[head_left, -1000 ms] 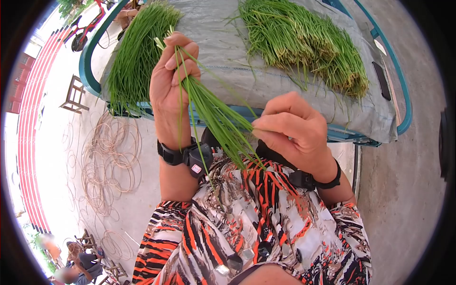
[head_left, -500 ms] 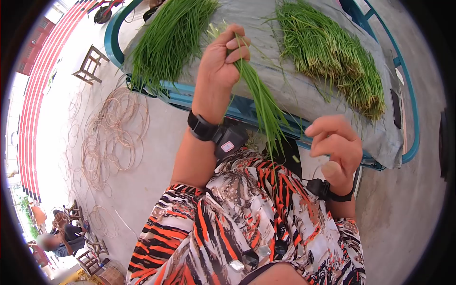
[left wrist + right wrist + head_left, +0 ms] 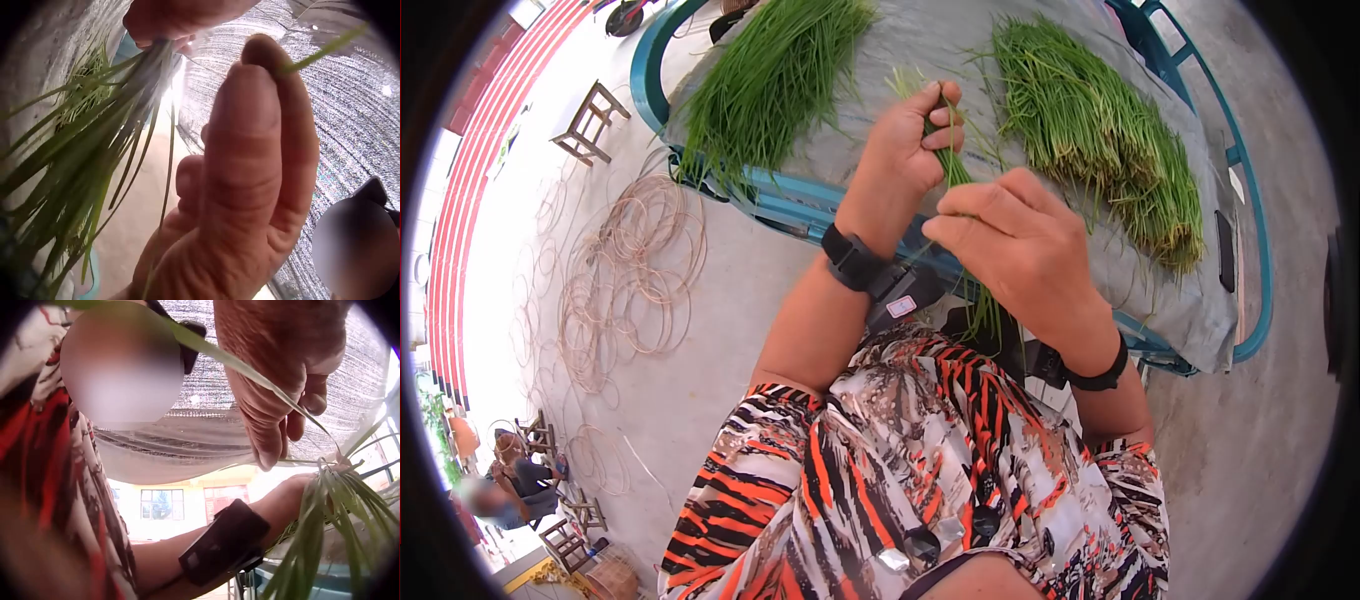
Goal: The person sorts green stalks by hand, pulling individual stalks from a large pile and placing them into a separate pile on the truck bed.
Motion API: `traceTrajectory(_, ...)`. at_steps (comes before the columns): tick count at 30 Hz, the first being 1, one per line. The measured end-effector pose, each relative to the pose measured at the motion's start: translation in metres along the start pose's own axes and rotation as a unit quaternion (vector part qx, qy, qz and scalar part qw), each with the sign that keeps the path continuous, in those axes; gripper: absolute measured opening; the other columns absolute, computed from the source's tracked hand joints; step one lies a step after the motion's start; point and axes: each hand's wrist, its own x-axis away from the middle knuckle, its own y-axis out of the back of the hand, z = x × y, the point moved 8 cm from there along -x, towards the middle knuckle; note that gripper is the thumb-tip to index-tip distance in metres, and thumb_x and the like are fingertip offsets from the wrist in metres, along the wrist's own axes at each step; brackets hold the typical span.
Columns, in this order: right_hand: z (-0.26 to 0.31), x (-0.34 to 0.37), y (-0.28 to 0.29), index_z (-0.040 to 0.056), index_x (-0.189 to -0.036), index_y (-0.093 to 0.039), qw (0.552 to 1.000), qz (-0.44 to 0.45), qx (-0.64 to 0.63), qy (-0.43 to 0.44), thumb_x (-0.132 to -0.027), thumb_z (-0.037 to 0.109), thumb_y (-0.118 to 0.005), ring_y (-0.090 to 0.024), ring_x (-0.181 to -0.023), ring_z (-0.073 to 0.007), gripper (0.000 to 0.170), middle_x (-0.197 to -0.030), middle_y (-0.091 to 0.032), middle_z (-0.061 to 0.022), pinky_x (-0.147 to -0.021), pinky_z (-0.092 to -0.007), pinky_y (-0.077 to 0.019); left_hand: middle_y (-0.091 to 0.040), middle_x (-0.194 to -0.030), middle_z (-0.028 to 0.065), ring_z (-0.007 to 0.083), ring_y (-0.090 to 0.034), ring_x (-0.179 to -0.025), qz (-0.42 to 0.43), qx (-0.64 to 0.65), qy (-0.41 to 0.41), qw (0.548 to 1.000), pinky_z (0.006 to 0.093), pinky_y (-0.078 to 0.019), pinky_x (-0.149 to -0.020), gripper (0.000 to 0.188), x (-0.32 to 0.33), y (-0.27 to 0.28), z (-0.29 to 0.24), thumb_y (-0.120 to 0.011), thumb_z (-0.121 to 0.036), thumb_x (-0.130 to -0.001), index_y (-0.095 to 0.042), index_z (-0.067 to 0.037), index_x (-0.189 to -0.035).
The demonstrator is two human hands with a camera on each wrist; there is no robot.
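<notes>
My left hand (image 3: 915,140) grips a thin bunch of green chives (image 3: 94,162) near its pale stem ends, and the blades hang down towards my lap. Close beside it, my right hand (image 3: 1025,255) overlaps the lower bunch in the head view. In the left wrist view its thumb and forefinger pinch a single green blade (image 3: 331,47). Long blades droop from the left fist in the right wrist view too. A loose pile of chives (image 3: 775,90) lies to the left on a grey sheet (image 3: 930,40). Another, thicker pile (image 3: 1090,120) lies to the right, its stem ends facing me.
Teal rails (image 3: 1255,200) frame the sheet-covered surface, with a dark phone (image 3: 1224,250) at its right edge. On the floor at left are coils of thin wire (image 3: 640,260) and a wooden stool (image 3: 590,120). A person (image 3: 520,490) sits far at lower left.
My right hand let go of a blade and swung right, a small green bit beside it, then returned to the bunch and pinches a blade again. My left hand keeps its grip.
</notes>
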Motion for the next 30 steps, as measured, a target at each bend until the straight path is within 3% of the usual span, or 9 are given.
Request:
traceTrajectory(4,0.002,0.005,-0.002,0.0072,-0.084,-0.066,0.992,0.002,-0.127,-0.023,-0.071,0.004,-0.070,-0.059,-0.074,-0.0227,0.014,-0.093,-0.063,-0.0047,-0.062,-0.0313,-0.0484,-0.054,-0.077,0.0012,0.0057,-0.040,-0.054,0.026,-0.018,0.021,0.999,0.0182,-0.0298,-0.039,0.014,-0.009,0.015,0.001,-0.047,-0.016,-0.097,-0.053,-0.005,-0.090)
traceTrajectory(9,0.008,0.018,-0.010,0.0064,-0.085,-0.064,0.974,0.017,-0.224,-0.025,-0.072,0.004,-0.071,-0.060,-0.075,-0.0242,0.015,-0.092,-0.063,-0.0061,-0.063,-0.0324,-0.0490,-0.056,-0.079,0.0001,0.0049,-0.038,-0.053,0.036,-0.052,0.014,0.998,0.0184,-0.0297,-0.039,0.016,-0.012,0.021,0.014,-0.046,-0.018,-0.098,-0.052,-0.006,-0.091)
traceTrajectory(12,0.011,0.023,-0.009,0.0081,-0.086,-0.062,0.976,0.026,-0.216,-0.014,-0.072,0.004,-0.066,-0.059,-0.075,-0.0216,0.016,-0.084,-0.061,-0.0042,-0.063,-0.0319,-0.0497,-0.057,-0.077,-0.0004,0.0045,-0.039,-0.050,-0.001,-0.061,0.018,0.998,0.0175,-0.0302,-0.037,0.011,-0.009,0.013,0.020,-0.050,-0.016,-0.097,-0.053,-0.007,-0.093)
traceTrajectory(15,0.020,0.036,-0.016,0.0098,-0.088,-0.062,0.969,0.131,-0.207,0.009,-0.071,0.006,-0.067,-0.059,-0.071,-0.0207,0.019,-0.079,-0.060,-0.0037,-0.061,-0.0305,-0.0498,-0.058,-0.079,-0.0002,0.0050,-0.041,-0.053,0.022,-0.060,0.035,0.997,0.0180,-0.0316,-0.037,0.011,-0.007,0.006,0.021,-0.051,-0.016,-0.096,-0.053,-0.006,-0.093)
traceTrajectory(18,0.013,0.038,-0.002,0.0094,-0.095,-0.063,0.972,0.071,-0.220,-0.037,-0.073,0.011,-0.071,-0.059,-0.059,-0.0199,0.023,-0.086,-0.064,-0.0053,-0.053,-0.0270,-0.0492,-0.060,-0.081,0.0012,0.0058,-0.044,-0.056,-0.010,-0.159,0.015,0.987,0.0177,-0.0338,-0.038,0.011,0.003,-0.006,0.013,-0.052,-0.017,-0.096,-0.053,-0.006,-0.095)
traceTrajectory(23,-0.017,0.073,0.023,0.0068,-0.103,-0.063,0.936,-0.036,-0.288,-0.198,-0.075,0.006,-0.071,-0.059,-0.055,-0.0149,0.030,-0.099,-0.065,-0.0102,-0.050,-0.0233,-0.0473,-0.062,-0.082,0.0050,0.0114,-0.058,-0.070,-0.051,-0.300,-0.039,0.952,0.0205,-0.0455,-0.048,0.016,0.034,-0.039,-0.051,-0.051,-0.016,-0.096,-0.054,-0.001,-0.101)
traceTrajectory(27,-0.040,0.118,0.021,0.0033,-0.106,-0.062,0.894,-0.080,-0.326,-0.296,-0.079,-0.002,-0.064,-0.057,-0.057,-0.0086,0.028,-0.095,-0.066,-0.0096,-0.052,-0.0209,-0.0462,-0.060,-0.081,0.0038,0.0120,-0.057,-0.066,-0.085,-0.352,-0.140,0.922,0.0241,-0.0524,-0.055,0.014,0.037,-0.077,-0.131,-0.049,-0.015,-0.096,-0.054,-0.001,-0.098)
traceTrajectory(29,-0.046,0.135,0.013,0.0016,-0.106,-0.062,0.854,-0.079,-0.366,-0.362,-0.082,-0.003,-0.061,-0.057,-0.058,-0.0081,0.025,-0.091,-0.066,-0.0090,-0.052,-0.0207,-0.0462,-0.056,-0.076,0.0020,0.0096,-0.053,-0.059,-0.080,-0.426,-0.132,0.891,0.0238,-0.0494,-0.049,0.011,0.021,-0.085,-0.172,-0.049,-0.013,-0.096,-0.052,-0.003,-0.096)
traceTrajectory(30,-0.048,0.139,0.012,0.0010,-0.106,-0.061,0.844,-0.091,-0.367,-0.380,-0.083,-0.003,-0.060,-0.057,-0.059,-0.0079,0.023,-0.089,-0.066,-0.0088,-0.052,-0.0207,-0.0460,-0.055,-0.072,0.0027,0.0133,-0.056,-0.059,-0.023,-0.408,-0.034,0.912,0.0280,-0.0472,-0.045,0.005,-0.001,-0.078,-0.189,-0.052,-0.009,-0.092,-0.053,-0.005,-0.093)
